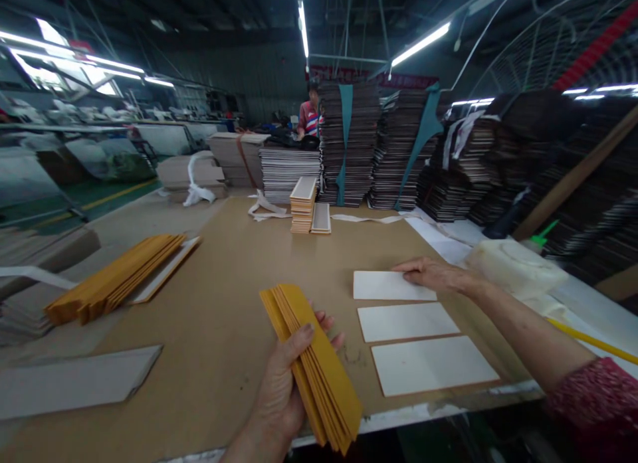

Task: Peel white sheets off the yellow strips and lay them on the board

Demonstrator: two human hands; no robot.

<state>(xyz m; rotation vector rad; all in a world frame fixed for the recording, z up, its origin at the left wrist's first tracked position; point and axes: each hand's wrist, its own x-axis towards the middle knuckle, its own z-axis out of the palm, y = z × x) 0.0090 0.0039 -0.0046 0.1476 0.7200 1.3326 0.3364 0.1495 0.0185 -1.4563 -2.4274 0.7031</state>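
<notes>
Brown tabletop; yellow strips held in left hand.

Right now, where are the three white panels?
In the head view, the three white panels lie on the right of the tabletop, right of the yellow bundle in the left hand; the right hand touches the farthest one.
</notes>
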